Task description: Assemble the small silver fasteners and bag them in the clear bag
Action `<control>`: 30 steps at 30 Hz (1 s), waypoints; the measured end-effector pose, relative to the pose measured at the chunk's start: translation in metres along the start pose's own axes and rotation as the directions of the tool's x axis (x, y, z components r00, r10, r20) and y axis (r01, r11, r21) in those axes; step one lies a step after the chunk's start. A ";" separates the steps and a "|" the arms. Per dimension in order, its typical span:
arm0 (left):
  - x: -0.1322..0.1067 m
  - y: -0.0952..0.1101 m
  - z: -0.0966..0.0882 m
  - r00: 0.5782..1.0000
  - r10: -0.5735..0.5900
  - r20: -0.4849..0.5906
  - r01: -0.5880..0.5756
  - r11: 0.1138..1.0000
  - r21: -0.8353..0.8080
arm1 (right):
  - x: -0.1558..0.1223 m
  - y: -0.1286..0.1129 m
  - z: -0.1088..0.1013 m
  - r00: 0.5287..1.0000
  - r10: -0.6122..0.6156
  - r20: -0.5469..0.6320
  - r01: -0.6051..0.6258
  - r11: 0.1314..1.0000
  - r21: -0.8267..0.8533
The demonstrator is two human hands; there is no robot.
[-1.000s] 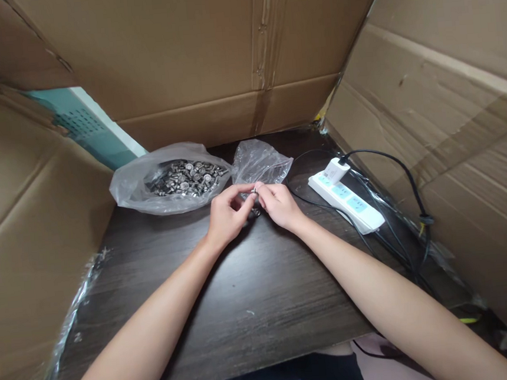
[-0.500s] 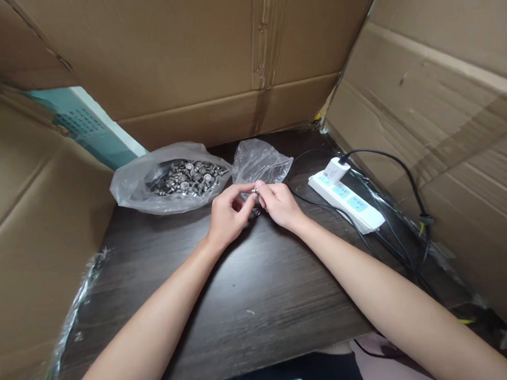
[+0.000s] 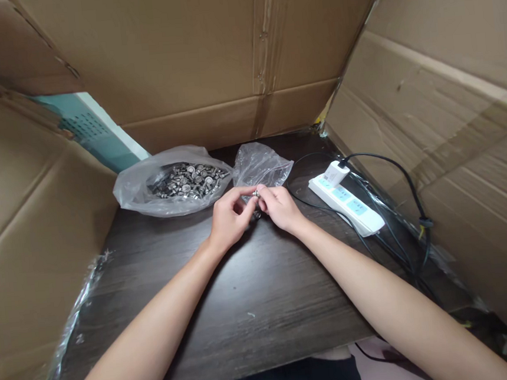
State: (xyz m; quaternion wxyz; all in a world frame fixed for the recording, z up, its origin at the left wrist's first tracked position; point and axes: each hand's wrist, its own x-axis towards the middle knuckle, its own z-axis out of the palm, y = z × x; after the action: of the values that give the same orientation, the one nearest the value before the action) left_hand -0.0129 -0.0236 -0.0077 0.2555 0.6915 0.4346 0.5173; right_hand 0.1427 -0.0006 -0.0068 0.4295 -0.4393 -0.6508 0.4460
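Observation:
My left hand [image 3: 230,217] and my right hand [image 3: 279,206] meet over the table, thumbs and fingers pinched on one small shiny metal piece [image 3: 256,194]. Its exact kind is too small to make out. Below the fingertips, partly hidden, more small metal pieces [image 3: 257,214] lie on the dark table. Behind my left hand an open clear plastic bag [image 3: 135,185] holds a heap of small round-headed metal pieces [image 3: 193,179]. Another thin clear bag [image 3: 262,162] lies crumpled just beyond my fingers.
A white power strip [image 3: 347,202] with a plugged-in adapter stands to the right, its black cables [image 3: 405,174] trailing along the table's edge. Cardboard walls [image 3: 188,54] enclose the dark wooden table [image 3: 229,322] at the back and both sides.
Both hands stay together at nearly the same spot, with the metal piece between the fingertips showing slightly more. The whole view has shifted a little.

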 end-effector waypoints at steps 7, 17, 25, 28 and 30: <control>0.000 -0.002 0.001 0.999 -0.033 -0.011 0.032 0.999 -0.026 | 0.000 -0.001 -0.001 0.999 -0.036 0.031 0.035 0.999 0.040; 0.000 -0.001 0.001 1.000 -0.015 0.006 0.015 1.000 -0.005 | 0.001 0.002 0.000 1.000 -0.004 0.030 0.003 0.999 0.050; 0.000 0.000 0.000 1.000 -0.001 0.001 0.001 1.000 -0.006 | 0.000 0.000 0.000 1.000 -0.013 0.021 0.013 1.000 -0.003; 0.000 0.000 0.000 1.000 0.014 0.003 -0.014 1.000 -0.005 | 0.000 0.002 0.000 1.000 0.001 0.016 -0.001 1.000 0.012; 0.000 0.000 0.001 1.000 -0.013 0.003 0.013 1.000 -0.013 | 0.001 0.002 0.000 1.000 0.008 0.028 -0.010 0.999 0.052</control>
State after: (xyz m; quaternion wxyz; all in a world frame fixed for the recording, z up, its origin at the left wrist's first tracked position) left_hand -0.0124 -0.0234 -0.0084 0.2638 0.6878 0.4355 0.5174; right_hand 0.1432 0.0007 -0.0087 0.4299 -0.4247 -0.6428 0.4707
